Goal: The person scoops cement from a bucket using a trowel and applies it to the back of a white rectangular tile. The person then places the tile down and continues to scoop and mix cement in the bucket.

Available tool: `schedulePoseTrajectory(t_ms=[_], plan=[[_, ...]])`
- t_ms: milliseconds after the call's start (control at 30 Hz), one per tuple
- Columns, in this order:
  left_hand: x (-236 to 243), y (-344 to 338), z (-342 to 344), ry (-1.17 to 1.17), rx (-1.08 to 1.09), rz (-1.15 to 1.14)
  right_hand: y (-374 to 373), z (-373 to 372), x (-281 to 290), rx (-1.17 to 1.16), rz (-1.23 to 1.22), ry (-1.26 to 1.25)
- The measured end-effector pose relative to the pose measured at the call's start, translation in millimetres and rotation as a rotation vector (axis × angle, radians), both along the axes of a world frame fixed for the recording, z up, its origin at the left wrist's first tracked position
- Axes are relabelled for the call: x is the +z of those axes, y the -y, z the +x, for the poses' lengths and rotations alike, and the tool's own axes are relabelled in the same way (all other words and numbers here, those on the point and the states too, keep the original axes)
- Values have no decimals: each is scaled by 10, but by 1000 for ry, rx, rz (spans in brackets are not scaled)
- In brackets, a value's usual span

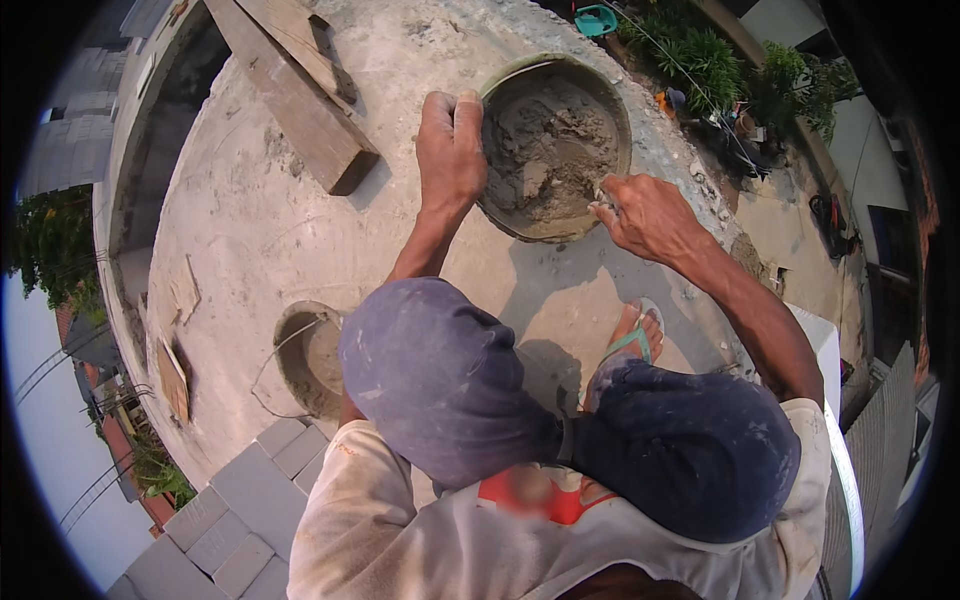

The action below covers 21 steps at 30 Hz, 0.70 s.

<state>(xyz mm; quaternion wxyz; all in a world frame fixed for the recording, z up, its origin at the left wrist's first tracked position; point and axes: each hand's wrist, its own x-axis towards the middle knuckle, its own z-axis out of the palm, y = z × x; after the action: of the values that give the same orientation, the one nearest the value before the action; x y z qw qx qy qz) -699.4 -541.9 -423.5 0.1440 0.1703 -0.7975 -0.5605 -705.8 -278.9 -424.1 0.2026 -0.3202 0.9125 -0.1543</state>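
Head view: a bucket (625,130) of wet mortar (550,140) stands far centre on a concrete slab (250,225). The left hand (450,150), partly curled, meets its left rim; the right hand (640,215), fingers bent, its near right rim; what either grips is unclear. A red print (495,490) is blurred.

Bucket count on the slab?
2. One bucket is at the left hand; the other bucket is by the left knee, partly hidden. More may be hidden.
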Motion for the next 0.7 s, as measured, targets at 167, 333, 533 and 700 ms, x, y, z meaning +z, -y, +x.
schedulePoseTrajectory(t_ms=[167,333,533,700], plan=[[-4,-8,-26,-34,-26,-71,180,-24,-21,-11,-149,318],[-27,60,-32,31,-10,-14,144,-169,270,-331,-298,1033],[3,71,-87,23,-32,54,45,-146,-9,-619,-755,1847],[4,69,-70,24,-34,24,-144,-17,-91,-602,-958,2043]])
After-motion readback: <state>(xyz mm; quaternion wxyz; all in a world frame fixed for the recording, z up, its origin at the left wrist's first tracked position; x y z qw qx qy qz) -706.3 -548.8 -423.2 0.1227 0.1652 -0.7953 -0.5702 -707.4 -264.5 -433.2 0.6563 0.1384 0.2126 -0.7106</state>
